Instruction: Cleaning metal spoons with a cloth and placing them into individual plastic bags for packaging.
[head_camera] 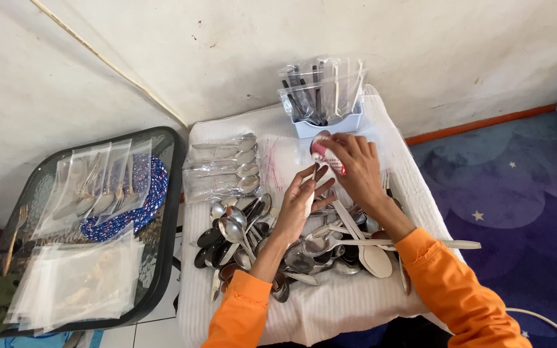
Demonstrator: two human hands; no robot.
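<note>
A: Orange sleeves on both arms. What are the two hands doing?

B: The left hand holds one pale wooden spoon upright, fingers loosely curled on its handle. The right hand is just above it, fingers pinched on one clear bag with red print.

A: Where is that?

B: Over the counter, which is covered in a white cloth, right above the loose pile of spoons. The pile has too many metal, black and wooden spoons to count.

A: And behind the hands?

B: One white box near the wall, holding bagged cutlery upright; I cannot tell the number. To the left lie four bagged metal spoons in a row.

A: Anything off the counter?

B: One black tray beside it, with one stack of empty clear bags, more bagged cutlery and one blue woven mat
</note>
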